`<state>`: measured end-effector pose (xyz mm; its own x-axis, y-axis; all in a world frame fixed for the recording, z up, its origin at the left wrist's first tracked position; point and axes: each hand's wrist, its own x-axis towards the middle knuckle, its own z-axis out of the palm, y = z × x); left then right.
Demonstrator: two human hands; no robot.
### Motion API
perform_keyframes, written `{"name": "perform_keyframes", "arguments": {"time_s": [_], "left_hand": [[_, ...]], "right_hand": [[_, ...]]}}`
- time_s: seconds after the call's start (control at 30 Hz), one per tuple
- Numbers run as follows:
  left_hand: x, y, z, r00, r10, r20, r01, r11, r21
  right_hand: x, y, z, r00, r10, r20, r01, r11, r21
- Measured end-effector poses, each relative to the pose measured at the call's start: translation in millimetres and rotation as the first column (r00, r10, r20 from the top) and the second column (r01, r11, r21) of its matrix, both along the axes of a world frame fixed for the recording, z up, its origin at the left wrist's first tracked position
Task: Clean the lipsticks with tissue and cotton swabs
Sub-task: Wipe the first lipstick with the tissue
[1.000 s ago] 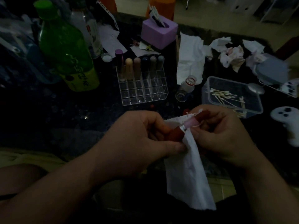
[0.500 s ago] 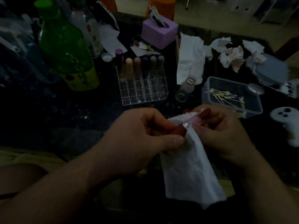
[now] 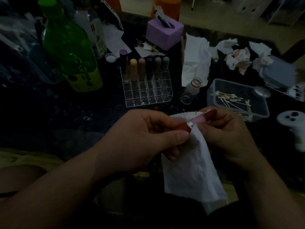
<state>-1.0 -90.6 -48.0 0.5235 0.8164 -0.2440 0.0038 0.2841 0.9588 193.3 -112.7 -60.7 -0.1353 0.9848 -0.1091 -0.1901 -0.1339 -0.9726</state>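
Observation:
An open lipstick (image 3: 200,120) with a dark red case, silver ring and pink inner tube lies between both hands near the table's front edge. My left hand (image 3: 145,139) grips its base. My right hand (image 3: 227,136) holds a white tissue (image 3: 189,169) wrapped against the tube and stick; the tissue hangs down below. A clear box of cotton swabs (image 3: 237,100) stands just behind my right hand. Several capped lipsticks (image 3: 145,68) stand in the back row of a clear organiser (image 3: 148,95).
A green bottle (image 3: 71,52) stands at the left, a purple tissue box (image 3: 165,33) at the back. Crumpled used tissues (image 3: 241,55) lie at the back right, an unfolded tissue (image 3: 195,61) beside them. Two small glass bottles (image 3: 191,90) sit beside the swab box.
The lipstick has shifted slightly right and up between my hands. The hanging tissue has swung and spread wider below my right hand.

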Motion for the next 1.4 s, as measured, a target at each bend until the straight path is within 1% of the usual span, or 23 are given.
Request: {"name": "perform_keyframes", "arguments": {"time_s": [0.13,0.23,0.27,0.33,0.4,0.5,0.6,0.67,0.73,0.8,0.87,0.93,1.03,1.07,1.13,1.2,1.23,1.27,1.3,1.33,1.4], "left_hand": [[-3,2,2,0.999,-0.037,0.024,0.038,0.999,-0.03],[-6,4,2,0.994,-0.069,0.08,0.076,0.993,-0.091],[-7,5,1,0.992,-0.073,0.102,0.085,0.99,-0.113],[-8,4,0,0.987,-0.093,0.129,0.111,0.984,-0.139],[-8,4,1,0.979,-0.116,0.166,0.144,0.974,-0.172],[-8,5,4,0.967,-0.11,0.228,0.169,0.951,-0.259],[-8,6,4,0.967,-0.115,0.228,0.18,0.939,-0.293],[-9,6,3,0.97,-0.12,0.213,0.182,0.935,-0.304],[-10,7,2,0.973,-0.136,0.186,0.187,0.937,-0.296],[-11,8,2,0.979,-0.157,0.129,0.186,0.948,-0.258],[-11,8,4,0.984,-0.17,0.046,0.175,0.966,-0.189],[-11,8,6,0.987,-0.16,-0.017,0.156,0.979,-0.127],[-11,7,7,0.985,-0.165,-0.05,0.159,0.982,-0.1],[-11,7,7,0.986,-0.162,-0.037,0.157,0.981,-0.114],[-11,8,6,0.983,-0.181,0.043,0.186,0.964,-0.192],[-12,6,5,0.962,-0.224,0.154,0.261,0.917,-0.301],[-12,6,4,0.954,-0.237,0.183,0.286,0.899,-0.33],[-12,5,4,0.955,-0.244,0.169,0.287,0.901,-0.324],[-12,5,4,0.963,-0.241,0.12,0.266,0.922,-0.282],[-11,5,4,0.973,-0.224,0.051,0.229,0.949,-0.215],[-8,2,5,0.987,-0.126,-0.097,0.123,0.992,-0.041]], "right_hand": [[-2,-1,4,0.991,-0.003,-0.133,-0.002,0.999,-0.042],[2,0,-1,0.957,0.115,-0.268,-0.12,0.993,-0.005],[4,0,-2,0.946,0.149,-0.287,-0.154,0.988,0.007],[6,1,-1,0.951,0.186,-0.247,-0.185,0.982,0.028],[6,1,1,0.962,0.171,-0.215,-0.167,0.985,0.037],[5,0,1,0.987,0.08,-0.142,-0.079,0.997,0.016],[2,-2,2,0.996,0.006,-0.09,-0.005,1.0,0.015],[-3,-3,4,0.994,-0.013,-0.106,0.012,1.0,-0.005],[-7,-5,5,0.99,0.01,-0.137,-0.009,1.0,0.009],[-8,-5,2,0.989,0.037,-0.142,-0.032,0.999,0.042],[-7,-4,-1,0.988,0.068,-0.137,-0.059,0.996,0.073],[-4,-3,-3,0.993,0.09,-0.076,-0.083,0.992,0.093],[-1,-2,-5,0.998,0.044,0.042,-0.047,0.995,0.083],[0,-2,-5,0.998,0.038,0.05,-0.042,0.996,0.083],[0,-2,-4,0.999,0.042,0.006,-0.042,0.996,0.082],[0,-1,-2,0.997,0.068,-0.044,-0.064,0.994,0.091],[0,-1,-1,0.996,0.076,-0.038,-0.072,0.992,0.101],[0,-1,0,0.997,0.077,-0.012,-0.076,0.991,0.108],[0,-1,0,0.997,0.073,0.021,-0.074,0.991,0.107],[1,-1,1,0.997,0.059,0.059,-0.065,0.993,0.102],[2,-1,1,0.993,0.026,0.113,-0.038,0.994,0.099]]}}
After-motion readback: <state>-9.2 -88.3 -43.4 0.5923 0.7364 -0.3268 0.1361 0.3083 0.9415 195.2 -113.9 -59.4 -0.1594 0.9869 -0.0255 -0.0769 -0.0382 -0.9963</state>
